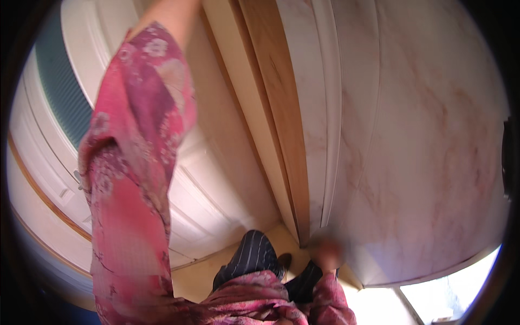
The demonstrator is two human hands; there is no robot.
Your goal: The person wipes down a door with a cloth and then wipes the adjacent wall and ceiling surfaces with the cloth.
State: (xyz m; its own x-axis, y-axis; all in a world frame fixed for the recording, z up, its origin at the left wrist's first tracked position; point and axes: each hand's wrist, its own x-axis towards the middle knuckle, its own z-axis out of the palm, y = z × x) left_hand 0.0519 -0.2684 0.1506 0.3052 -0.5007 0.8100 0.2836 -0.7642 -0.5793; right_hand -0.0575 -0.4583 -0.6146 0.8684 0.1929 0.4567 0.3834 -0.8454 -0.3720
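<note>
My left arm in a pink floral sleeve (134,162) reaches up past the top edge, so my left hand is out of view. Before me stand a white panelled door (195,178) and a wooden door frame (280,101). Low at my side, close to the marbled wall panels, is my right hand (328,254), badly blurred. A greyish smear surrounds its fingers; whether it holds something there cannot be made out.
Marbled wall panels (422,154) fill the right side. Another white door with a ribbed dark glass pane (61,89) and a handle (78,178) stands at left. Below are my striped trousers (252,256) and a tan floor (195,284). Bright light enters at lower right.
</note>
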